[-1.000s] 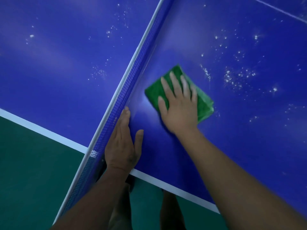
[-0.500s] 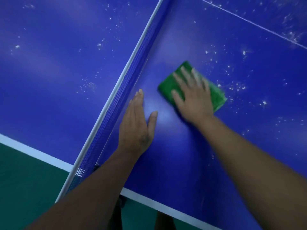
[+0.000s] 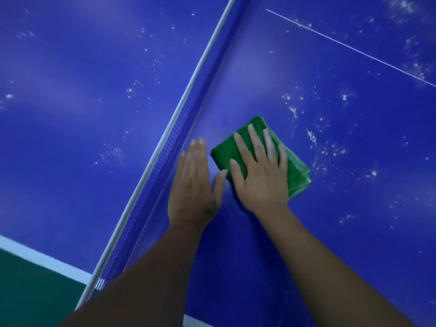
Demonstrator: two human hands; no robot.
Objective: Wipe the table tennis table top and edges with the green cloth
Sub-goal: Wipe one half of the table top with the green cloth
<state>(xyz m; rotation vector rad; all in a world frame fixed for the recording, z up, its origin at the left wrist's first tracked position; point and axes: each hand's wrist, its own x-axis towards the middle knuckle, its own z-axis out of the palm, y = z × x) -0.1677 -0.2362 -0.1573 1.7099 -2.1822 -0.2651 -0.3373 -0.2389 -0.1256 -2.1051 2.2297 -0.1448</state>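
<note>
The blue table tennis table top [image 3: 354,208] fills the view, speckled with white dust on both halves. A folded green cloth [image 3: 296,175] lies flat on the right half, close to the net. My right hand [image 3: 262,175] presses down on the cloth with fingers spread, covering most of it. My left hand [image 3: 194,185] rests flat on the bare table just left of the cloth, fingers together, its thumb nearly touching the cloth. It holds nothing.
The blue net [image 3: 179,147] with its white top band runs diagonally just left of my left hand. A thin white centre line [image 3: 349,47] crosses the upper right. The white table edge [image 3: 44,259] and green floor [image 3: 28,293] lie at bottom left.
My right hand has slid the cloth back toward the net and my left hand. The view has shifted further over the table, so less edge and floor show.
</note>
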